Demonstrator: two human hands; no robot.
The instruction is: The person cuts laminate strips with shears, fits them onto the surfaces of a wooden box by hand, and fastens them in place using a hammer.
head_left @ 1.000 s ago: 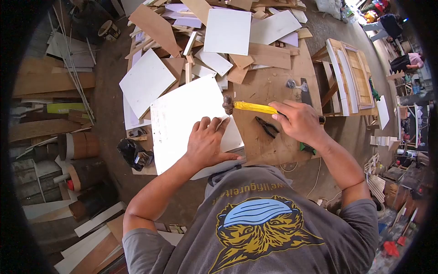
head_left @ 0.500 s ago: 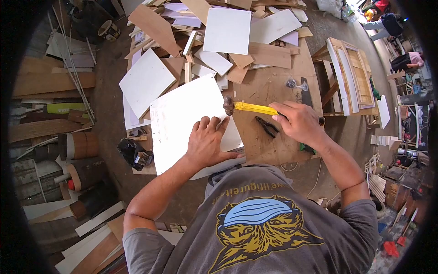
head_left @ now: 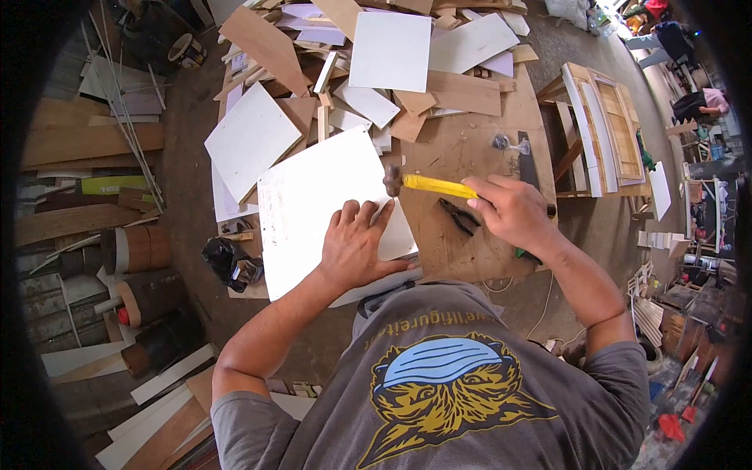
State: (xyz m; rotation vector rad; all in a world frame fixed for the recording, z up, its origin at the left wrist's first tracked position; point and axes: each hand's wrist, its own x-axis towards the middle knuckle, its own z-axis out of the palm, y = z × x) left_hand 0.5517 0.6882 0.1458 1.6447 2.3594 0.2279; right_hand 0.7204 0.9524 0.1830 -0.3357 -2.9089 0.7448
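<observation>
My right hand (head_left: 513, 210) is closed around the yellow handle of a hammer (head_left: 439, 186). The hammer's rusty head sits at the right edge of a white board (head_left: 301, 211), just beyond my left index fingertip. Laid on that board, my left hand (head_left: 356, 241) has its fingers apart and its thumb stretched toward the near right corner. Whether a nail is under the hammer head I cannot tell. Black-handled pliers (head_left: 459, 217) lie on the worktable (head_left: 439, 254), left of my right hand.
Offcuts and white panels (head_left: 390, 52) are heaped at the table's far side. A black plastic bag (head_left: 227, 262) lies at the left edge. A wooden frame (head_left: 599, 129) stands to the right, with people beyond it. Planks (head_left: 94, 143) and rolls (head_left: 141, 249) line the left side.
</observation>
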